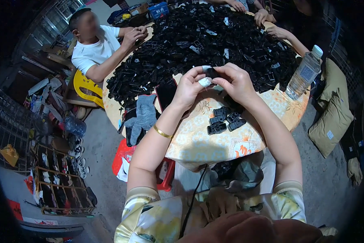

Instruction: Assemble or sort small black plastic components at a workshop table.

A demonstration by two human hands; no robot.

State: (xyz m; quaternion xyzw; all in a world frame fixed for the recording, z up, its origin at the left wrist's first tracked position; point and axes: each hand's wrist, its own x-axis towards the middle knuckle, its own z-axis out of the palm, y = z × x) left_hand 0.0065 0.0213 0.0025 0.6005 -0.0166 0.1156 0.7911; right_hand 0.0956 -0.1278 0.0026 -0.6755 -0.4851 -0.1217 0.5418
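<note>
A: Nearest us?

B: We've got floral sleeves (140, 214), soft cloth, then a smooth gold bangle (163, 132) on the left wrist. Red plastic stool (166, 177) left of the knees.

A: Tabletop?

B: Rounded, patterned cloth (190, 139), pale orange. On it we see a loose cluster of black parts (217, 128), boxy, hard-looking, with hollows.

A: Hands?

B: Left hand (186, 90): thumb and forefinger nearly closed, white wraps (205, 82) on their tips. Right hand (237, 83): thumb and forefinger narrowed too. Both meet at a small dark piece (210, 73), just above the table, at the near edge of the heap. We can't tell its exact shape.

A: Beside them?

B: Grey knit glove (144, 115) to the left; clear ribbed bottle (305, 73), pale cap, leaning in our view, to the right.

A: Beyond?

B: The heap (190, 48), jagged and black. Past its left edge, a co-worker (96, 52) in a white shirt; more hands (261, 17) at the far right.
</note>
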